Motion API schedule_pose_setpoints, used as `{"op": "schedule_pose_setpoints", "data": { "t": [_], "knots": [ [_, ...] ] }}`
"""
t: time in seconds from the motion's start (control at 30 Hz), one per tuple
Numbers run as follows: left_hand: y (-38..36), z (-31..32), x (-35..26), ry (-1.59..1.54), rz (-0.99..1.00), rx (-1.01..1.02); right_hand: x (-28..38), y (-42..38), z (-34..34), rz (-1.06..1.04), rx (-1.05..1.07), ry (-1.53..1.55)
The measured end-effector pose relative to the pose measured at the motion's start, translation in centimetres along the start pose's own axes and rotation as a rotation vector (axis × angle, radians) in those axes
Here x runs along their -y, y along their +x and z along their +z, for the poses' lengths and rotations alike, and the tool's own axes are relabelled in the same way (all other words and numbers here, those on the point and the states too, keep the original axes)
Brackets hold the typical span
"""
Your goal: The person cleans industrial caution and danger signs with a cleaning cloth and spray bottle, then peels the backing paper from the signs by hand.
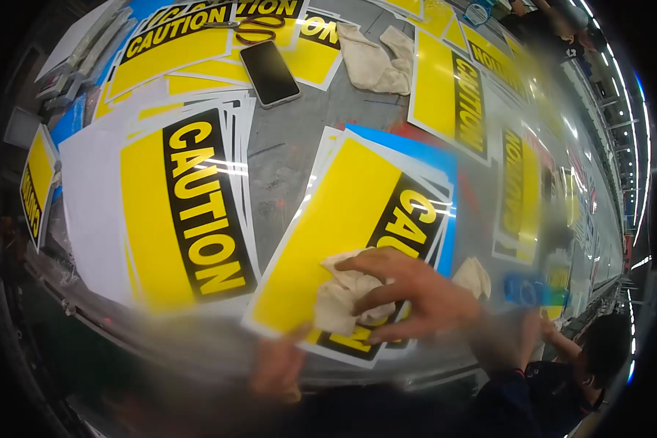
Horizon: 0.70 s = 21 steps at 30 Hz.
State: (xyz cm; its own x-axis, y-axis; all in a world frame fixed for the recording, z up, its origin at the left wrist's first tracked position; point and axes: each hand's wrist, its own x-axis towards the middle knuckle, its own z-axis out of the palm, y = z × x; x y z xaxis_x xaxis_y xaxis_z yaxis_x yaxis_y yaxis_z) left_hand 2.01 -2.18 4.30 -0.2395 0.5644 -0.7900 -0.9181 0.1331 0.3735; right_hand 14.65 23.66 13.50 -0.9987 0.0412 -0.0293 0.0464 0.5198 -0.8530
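Note:
My right hand [409, 292] presses a crumpled cream cloth [339, 299] onto a yellow and black CAUTION sign [343, 219] that tops a small stack on the grey table. My left hand [277, 369] is blurred at the sign's near edge, fingers bent at the corner; whether it grips the sign cannot be made out. A larger stack of CAUTION signs [179, 212] lies to the left.
A black phone [270, 73] and scissors [252, 25] lie on signs at the back. A pale rag [372, 62] sits beside them. More CAUTION signs [452, 95] run along the right. Another person [584, 358] works at the lower right.

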Motion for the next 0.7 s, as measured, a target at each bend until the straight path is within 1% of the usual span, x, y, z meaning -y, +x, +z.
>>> {"op": "schedule_pose_setpoints", "data": {
  "t": [0.03,0.07,0.13,0.17,0.23,0.27,0.33,0.37,0.4,0.47,0.5,0.6,0.63,0.7],
  "knots": [
    [-0.1,0.2,-0.1,-0.003,-0.032,-0.036,-1.0,0.1,-1.4,-0.006,-0.086,0.026],
    [-0.3,0.1,0.0,-0.008,-0.049,-0.062,-1.8,0.4,-2.5,0.095,-0.212,-0.004],
    [-0.4,-0.8,0.5,0.067,-0.056,-0.063,-3.5,3.1,-2.5,0.368,-0.442,-0.178],
    [-0.5,-1.3,0.7,0.1,-0.062,-0.052,-4.9,4.2,-2.4,0.365,-0.413,-0.172],
    [-0.6,-2.2,0.8,0.21,-0.047,0.003,-7.3,5.8,-1.2,0.24,-0.379,-0.352],
    [-0.6,-2.3,0.7,0.295,-0.019,0.022,-8.1,6.4,-0.6,0.177,-0.354,-0.441],
    [-1.2,-1.8,0.1,0.584,0.111,0.04,-8.8,7.0,0.2,0.159,-0.374,-0.496],
    [-1.4,1.1,-2.2,0.122,-0.274,-0.185,-8.8,7.1,0.4,0.203,-0.394,-0.477],
    [-1.2,0.4,-2.0,0.411,-0.066,-0.07,-8.8,7.0,0.6,0.249,-0.413,-0.458],
    [-1.1,-1.8,-1.5,0.973,0.379,0.17,-9.2,7.0,1.0,0.238,-0.427,-0.496],
    [-1.1,0.5,-3.4,0.378,-0.208,-0.01,-9.0,7.1,1.2,0.264,-0.435,-0.503],
    [-0.7,-0.8,-1.8,0.511,0.128,0.114,-9.2,6.9,1.5,0.263,-0.44,-0.531],
    [-0.6,-0.2,-3.3,0.433,-0.026,0.106,-9.3,6.8,1.6,0.246,-0.449,-0.546],
    [-0.5,-0.5,-2.8,0.462,0.029,0.13,-9.0,7.1,1.9,0.271,-0.457,-0.555]
  ]
}}
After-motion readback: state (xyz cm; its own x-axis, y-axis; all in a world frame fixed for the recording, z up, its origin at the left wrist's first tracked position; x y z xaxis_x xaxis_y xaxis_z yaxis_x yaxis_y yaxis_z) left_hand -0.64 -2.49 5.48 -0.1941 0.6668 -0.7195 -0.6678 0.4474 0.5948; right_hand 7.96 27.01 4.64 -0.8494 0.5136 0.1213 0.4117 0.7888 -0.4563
